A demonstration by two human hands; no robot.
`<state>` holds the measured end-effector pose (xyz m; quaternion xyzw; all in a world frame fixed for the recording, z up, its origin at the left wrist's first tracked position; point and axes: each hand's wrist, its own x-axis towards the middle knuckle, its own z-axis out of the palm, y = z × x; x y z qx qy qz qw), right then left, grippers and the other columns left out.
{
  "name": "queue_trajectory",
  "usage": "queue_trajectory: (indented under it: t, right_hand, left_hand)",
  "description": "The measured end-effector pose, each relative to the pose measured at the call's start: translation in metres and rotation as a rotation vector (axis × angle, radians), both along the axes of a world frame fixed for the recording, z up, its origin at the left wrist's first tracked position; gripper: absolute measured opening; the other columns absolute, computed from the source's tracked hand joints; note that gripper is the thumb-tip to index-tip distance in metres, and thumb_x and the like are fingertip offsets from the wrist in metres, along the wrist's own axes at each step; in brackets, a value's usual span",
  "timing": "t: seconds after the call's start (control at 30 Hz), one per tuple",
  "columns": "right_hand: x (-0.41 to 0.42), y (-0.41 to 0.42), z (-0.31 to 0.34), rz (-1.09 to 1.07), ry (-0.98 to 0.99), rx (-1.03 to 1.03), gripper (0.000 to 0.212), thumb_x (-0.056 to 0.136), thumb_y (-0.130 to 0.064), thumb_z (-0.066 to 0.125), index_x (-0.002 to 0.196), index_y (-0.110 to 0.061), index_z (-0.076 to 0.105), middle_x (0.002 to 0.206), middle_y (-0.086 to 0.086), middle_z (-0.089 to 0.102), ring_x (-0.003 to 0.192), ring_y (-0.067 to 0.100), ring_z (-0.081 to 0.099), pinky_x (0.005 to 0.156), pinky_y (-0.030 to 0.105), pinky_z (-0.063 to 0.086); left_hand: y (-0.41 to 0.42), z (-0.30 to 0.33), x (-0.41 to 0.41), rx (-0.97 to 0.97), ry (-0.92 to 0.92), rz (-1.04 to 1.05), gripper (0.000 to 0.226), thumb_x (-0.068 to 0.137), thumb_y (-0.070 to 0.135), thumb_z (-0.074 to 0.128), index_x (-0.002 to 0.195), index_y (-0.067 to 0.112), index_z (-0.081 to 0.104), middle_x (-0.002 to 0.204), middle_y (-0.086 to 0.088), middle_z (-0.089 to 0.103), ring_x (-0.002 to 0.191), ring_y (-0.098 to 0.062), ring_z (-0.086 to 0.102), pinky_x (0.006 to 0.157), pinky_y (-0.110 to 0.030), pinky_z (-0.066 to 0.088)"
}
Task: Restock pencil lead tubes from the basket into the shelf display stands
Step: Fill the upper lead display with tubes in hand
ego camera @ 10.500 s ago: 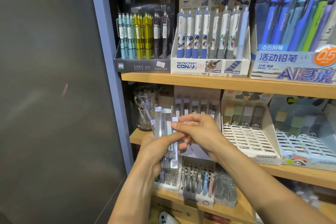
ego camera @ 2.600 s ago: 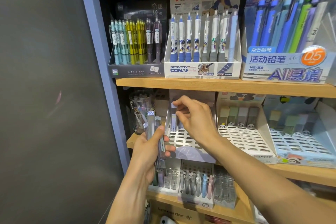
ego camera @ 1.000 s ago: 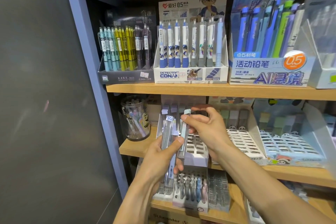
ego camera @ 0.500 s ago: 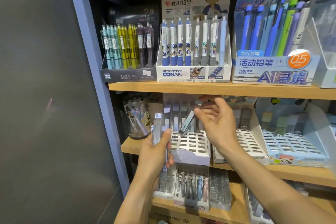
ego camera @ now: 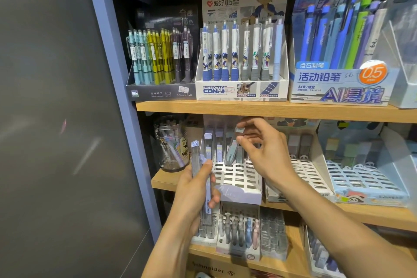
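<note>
My left hand grips a small stack of clear pencil lead tubes, held upright in front of the white slotted display stand on the middle shelf. My right hand pinches one lead tube that leans tilted in the stand's back row, next to several upright tubes. The basket is out of view.
Two more slotted stands sit to the right, with a few tubes at the back. A clear jar stands left of the stand. Pencil displays fill the upper shelf. Lead refills line the lower shelf. A blue post bounds the left.
My right hand carried one tube from the left hand's stack to the stand's back row and tilted it into a slot. My left hand stayed put with the stack.
</note>
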<state>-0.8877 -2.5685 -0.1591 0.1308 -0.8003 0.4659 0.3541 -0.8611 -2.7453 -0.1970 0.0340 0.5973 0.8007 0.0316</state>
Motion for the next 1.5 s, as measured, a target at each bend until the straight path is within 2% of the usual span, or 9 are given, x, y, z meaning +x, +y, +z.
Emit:
queue_trajectory:
  t: [0.2,0.33,0.63,0.83,1.03,1.17,1.27,1.43,1.5]
  right_hand:
    - [-0.004,0.002,0.002,-0.022,0.006,0.037,0.024,0.09,-0.011,0.076,0.11,-0.022,0.069,0.096,-0.012,0.073,0.083,0.008,0.069,0.079,0.032,0.059]
    - [-0.001,0.004,0.002,0.013,-0.005,0.016,0.024,0.09,-0.008,0.075,0.108,-0.023,0.069,0.102,-0.015,0.072,0.09,0.007,0.069,0.081,0.029,0.059]
    - [-0.01,0.004,-0.002,-0.086,-0.021,0.095,0.018,0.091,-0.016,0.076,0.107,-0.012,0.069,0.092,-0.006,0.073,0.084,0.002,0.069,0.08,0.031,0.061]
    - [-0.011,-0.002,-0.008,-0.107,-0.123,0.367,0.037,0.097,-0.02,0.067,0.127,-0.04,0.062,0.096,-0.007,0.053,0.084,-0.006,0.047,0.072,0.015,0.036]
    - [0.004,-0.008,-0.009,-0.146,-0.092,0.418,0.043,0.097,-0.012,0.063,0.135,-0.031,0.061,0.101,-0.004,0.043,0.083,0.014,0.058,0.082,0.033,0.053]
    - [0.032,-0.018,-0.012,0.04,-0.18,0.045,0.036,0.087,-0.024,0.079,0.118,-0.032,0.065,0.087,-0.008,0.065,0.068,0.006,0.061,0.067,0.02,0.049]
    - [0.045,-0.029,-0.015,0.259,-0.431,-0.069,0.052,0.082,-0.026,0.086,0.122,-0.032,0.054,0.084,-0.002,0.075,0.059,0.011,0.07,0.061,0.025,0.052]
    - [0.038,-0.033,-0.018,0.324,-0.498,-0.154,0.058,0.08,-0.019,0.087,0.125,-0.033,0.053,0.088,0.004,0.078,0.067,0.033,0.074,0.077,0.05,0.061]
    - [0.038,-0.032,-0.015,0.341,-0.512,-0.233,0.054,0.082,-0.009,0.084,0.124,-0.029,0.055,0.087,0.008,0.078,0.067,0.036,0.072,0.074,0.05,0.062]
  left_hand:
    - [0.001,-0.002,0.0,-0.039,0.049,0.024,0.028,0.103,0.033,0.061,0.117,0.009,0.058,0.086,-0.01,0.059,0.047,-0.021,0.059,0.044,-0.027,0.05]
    - [0.004,-0.001,0.003,-0.029,0.061,0.02,0.029,0.102,0.033,0.062,0.124,0.015,0.059,0.072,0.002,0.07,0.047,-0.02,0.062,0.045,-0.026,0.053]
    - [0.007,-0.002,0.001,-0.057,0.044,0.05,0.036,0.101,0.036,0.063,0.132,0.019,0.057,0.088,-0.011,0.075,0.049,-0.018,0.066,0.047,-0.025,0.056]
    - [0.01,-0.001,0.001,-0.033,0.014,0.053,0.043,0.1,0.036,0.064,0.137,0.016,0.055,0.102,-0.021,0.07,0.051,-0.019,0.067,0.049,-0.025,0.057]
    - [0.011,0.002,0.005,0.008,-0.018,0.065,0.049,0.099,0.036,0.066,0.137,0.006,0.054,0.097,-0.019,0.063,0.058,-0.022,0.071,0.053,-0.026,0.059]
    - [0.012,0.006,0.008,0.065,-0.005,0.017,0.038,0.102,0.032,0.063,0.133,0.011,0.058,0.096,-0.011,0.073,0.077,-0.031,0.078,0.065,-0.036,0.065]
    - [0.012,0.01,0.012,0.082,0.007,-0.021,0.029,0.105,0.029,0.058,0.132,0.019,0.058,0.107,-0.012,0.079,0.094,-0.029,0.079,0.069,-0.038,0.065]
    - [0.01,0.015,0.018,0.196,-0.039,-0.109,0.033,0.106,0.03,0.055,0.136,0.018,0.056,0.108,-0.02,0.078,0.099,-0.031,0.078,0.073,-0.039,0.066]
    - [0.009,0.015,0.018,0.175,-0.026,-0.104,0.033,0.104,0.034,0.056,0.131,0.016,0.058,0.102,-0.018,0.079,0.094,-0.029,0.079,0.069,-0.036,0.065]
